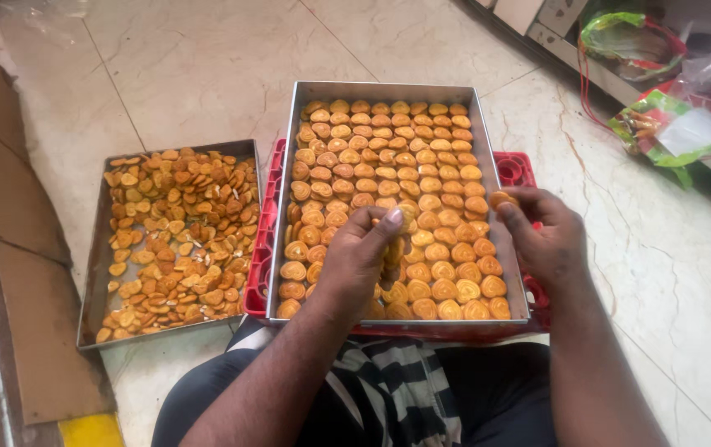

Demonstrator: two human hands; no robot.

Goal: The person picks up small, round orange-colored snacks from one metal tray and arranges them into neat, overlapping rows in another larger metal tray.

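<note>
Left hand (361, 252) at frame centre, fingers curled shut on a stack of round golden-brown biscuits (392, 252), right hand (542, 236) pinching one biscuit (500, 199), both above the rectangular steel tray (289, 182).

1. Two bare forearms are shown; no sleeves, gloves, rings or wrist items are worn.
2. The left hand (359, 257) is seen from its back, with a pale, short-trimmed thumbnail visible.
3. The right hand (542, 236) is likewise uncovered; no markings are seen.
4. A garment (397, 389) with broad black and pale grey-white stripes is worn over the lap.
5. Plain black cloth (198, 397) is seen on both legs beside the striped part.
</note>
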